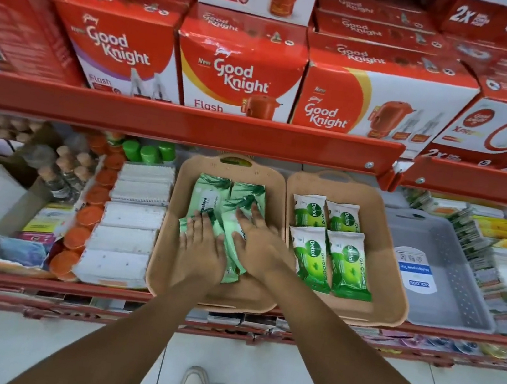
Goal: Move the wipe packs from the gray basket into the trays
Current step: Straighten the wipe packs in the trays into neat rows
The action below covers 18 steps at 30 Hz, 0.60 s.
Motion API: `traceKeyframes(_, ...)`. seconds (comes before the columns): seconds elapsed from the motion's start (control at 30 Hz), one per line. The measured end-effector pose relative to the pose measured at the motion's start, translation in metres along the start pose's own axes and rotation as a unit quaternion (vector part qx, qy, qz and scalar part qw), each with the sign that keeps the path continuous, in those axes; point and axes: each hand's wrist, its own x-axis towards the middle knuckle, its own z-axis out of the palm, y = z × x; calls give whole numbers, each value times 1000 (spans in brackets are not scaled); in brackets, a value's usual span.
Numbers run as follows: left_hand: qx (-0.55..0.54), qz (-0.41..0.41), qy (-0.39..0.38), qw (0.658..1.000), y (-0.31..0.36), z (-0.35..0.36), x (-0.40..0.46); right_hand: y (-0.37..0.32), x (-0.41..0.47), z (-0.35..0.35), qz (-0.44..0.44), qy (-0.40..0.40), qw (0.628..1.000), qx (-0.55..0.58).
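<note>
Two beige trays stand side by side on the lower shelf. The left tray (165, 244) holds several pale green wipe packs (212, 192). My left hand (201, 246) and my right hand (258, 242) both lie flat on those packs, fingers spread, pressing down on them. The right tray (393, 278) holds several green-and-white Dettol wipe packs (311, 256) laid in two rows. To the right of it sits the gray basket (461, 288), with only a blue-and-white label lying inside.
An orange-red shelf beam (189, 126) runs just above the trays, with red Good Knight boxes (241, 68) stacked over it. White packs (128, 225) and orange-capped bottles (91, 210) crowd the left; sachet rows (482, 259) fill the right. White floor tiles lie below.
</note>
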Motion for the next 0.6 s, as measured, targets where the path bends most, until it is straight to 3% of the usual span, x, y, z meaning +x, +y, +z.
traceKeyframes(0.1,42,77,4,996,-14,-3,4,-8,-15,9,31,8,999,-6)
traceKeyframes(0.3,147,212,-71,964,-44,-19,5,-13,-39,24,45,-43,998,-26)
traceKeyframes(0.43,144,197,-83,966,-47,-20,-5,-11,-42,25,39,-40,998,-33)
traceKeyframes(0.6,112,96,-69,987,-28,-22,-18,-10,-34,29,42,10,999,20)
